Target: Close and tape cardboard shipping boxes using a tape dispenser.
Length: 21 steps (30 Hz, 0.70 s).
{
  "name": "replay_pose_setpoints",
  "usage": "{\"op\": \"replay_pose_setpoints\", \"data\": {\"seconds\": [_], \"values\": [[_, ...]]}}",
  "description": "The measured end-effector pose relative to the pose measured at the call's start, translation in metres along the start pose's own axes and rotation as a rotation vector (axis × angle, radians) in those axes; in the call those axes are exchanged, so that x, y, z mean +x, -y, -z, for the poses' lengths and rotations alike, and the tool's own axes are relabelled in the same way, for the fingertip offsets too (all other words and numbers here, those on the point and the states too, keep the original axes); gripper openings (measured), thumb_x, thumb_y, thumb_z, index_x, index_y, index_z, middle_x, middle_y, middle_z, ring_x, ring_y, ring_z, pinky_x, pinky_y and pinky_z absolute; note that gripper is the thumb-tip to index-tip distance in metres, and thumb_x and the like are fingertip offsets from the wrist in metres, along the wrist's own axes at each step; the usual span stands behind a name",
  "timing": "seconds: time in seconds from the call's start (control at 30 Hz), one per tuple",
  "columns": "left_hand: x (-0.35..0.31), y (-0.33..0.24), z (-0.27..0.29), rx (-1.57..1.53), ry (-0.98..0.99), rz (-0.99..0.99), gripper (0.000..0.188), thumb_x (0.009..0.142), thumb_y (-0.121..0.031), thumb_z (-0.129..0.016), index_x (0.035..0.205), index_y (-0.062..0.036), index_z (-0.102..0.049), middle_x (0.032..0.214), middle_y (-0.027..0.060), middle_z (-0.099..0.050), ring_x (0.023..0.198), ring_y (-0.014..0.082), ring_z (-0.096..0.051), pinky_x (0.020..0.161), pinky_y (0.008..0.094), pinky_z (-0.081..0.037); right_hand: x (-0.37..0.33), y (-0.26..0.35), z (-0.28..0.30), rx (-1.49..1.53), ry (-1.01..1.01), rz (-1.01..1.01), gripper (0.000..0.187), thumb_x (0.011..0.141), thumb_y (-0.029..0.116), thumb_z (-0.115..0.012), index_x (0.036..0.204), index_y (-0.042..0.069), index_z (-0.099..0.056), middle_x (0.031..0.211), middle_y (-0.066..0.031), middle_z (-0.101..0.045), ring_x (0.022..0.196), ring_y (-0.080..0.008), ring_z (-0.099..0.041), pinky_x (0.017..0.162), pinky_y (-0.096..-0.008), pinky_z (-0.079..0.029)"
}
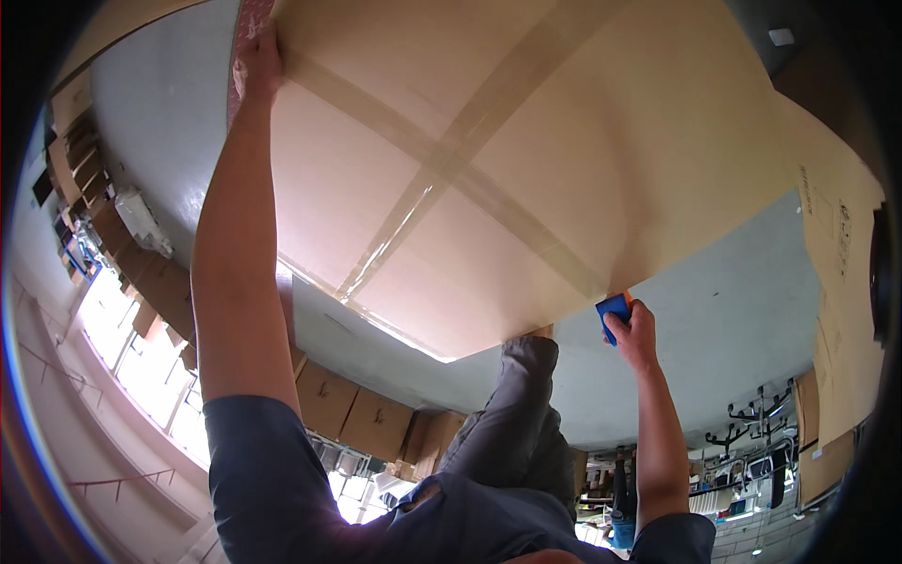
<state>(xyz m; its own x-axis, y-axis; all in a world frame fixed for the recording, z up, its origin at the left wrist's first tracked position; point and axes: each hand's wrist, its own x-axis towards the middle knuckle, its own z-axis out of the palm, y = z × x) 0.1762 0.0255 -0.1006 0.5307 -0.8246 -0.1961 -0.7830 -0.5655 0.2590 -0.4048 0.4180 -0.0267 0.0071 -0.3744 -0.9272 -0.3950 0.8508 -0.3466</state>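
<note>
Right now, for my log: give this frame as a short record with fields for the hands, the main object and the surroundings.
Left hand: arm stretched out, pressed on the far edge of the cardboard box
Right hand: gripping a small blue tool at the box's near edge
Box: large, flaps closed, clear tape crossing on its face
Surroundings: grey floor, stacked cartons

A grey floor (733,310) carries everything here. A large cardboard box (526,160), sealed with crossed strips of clear tape (442,160), fills the middle and lies flat on it. At nine o'clock, rows of smaller cardboard boxes (160,282) stand on the floor. At four o'clock, black wheeled chair bases (752,428) rest there.
</note>
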Motion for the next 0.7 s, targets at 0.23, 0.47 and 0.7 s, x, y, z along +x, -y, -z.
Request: {"op": "replay_pose_setpoints", "data": {"seconds": [0.23, 0.47, 0.7], "values": [[0.075, 0.032, 0.056, 0.028, 0.347, -0.098, 0.083, 0.088, -0.067, -0.049, 0.136, 0.0014, -0.053, 0.134, 0.0158, -0.058, 0.125, 0.028, -0.053, 0.105, 0.0383, -0.039, 0.024, 0.018, -0.079, -0.358, -0.161, -0.173, 0.041, 0.084, 0.034, -0.073, 0.09, -0.004, -0.058, 0.075, -0.0183, -0.068, 0.076, -0.0374, -0.07, 0.066, -0.0462, -0.055], [-0.212, -0.067, -0.071, 0.146, -0.36, -0.511, 0.077, 0.09, -0.033, -0.052, 0.146, 0.0129, -0.025, 0.151, 0.0395, -0.019, 0.144, 0.0519, -0.016, 0.117, 0.0604, -0.018, -0.012, -0.017, -0.038, 0.123, 0.038, -0.223, 0.025, 0.084, 0.016, -0.069, 0.085, -0.006, -0.056, 0.07, -0.0142, -0.065, 0.053, -0.0213, -0.065, 0.045, -0.0356, -0.055], [-0.532, -0.153, -0.034, 0.274, 0.782, -0.704, 0.086, 0.08, -0.048, -0.069, 0.14, 0.0089, -0.043, 0.155, 0.0383, -0.01, 0.146, 0.0525, -0.005, 0.118, 0.0592, -0.008, -0.057, 0.002, 0.035, 0.145, -0.154, -0.104, 0.027, 0.084, 0.016, -0.069, 0.089, -0.007, -0.056, 0.072, -0.0138, -0.065, 0.055, -0.0208, -0.065, 0.047, -0.0341, -0.056]]}}
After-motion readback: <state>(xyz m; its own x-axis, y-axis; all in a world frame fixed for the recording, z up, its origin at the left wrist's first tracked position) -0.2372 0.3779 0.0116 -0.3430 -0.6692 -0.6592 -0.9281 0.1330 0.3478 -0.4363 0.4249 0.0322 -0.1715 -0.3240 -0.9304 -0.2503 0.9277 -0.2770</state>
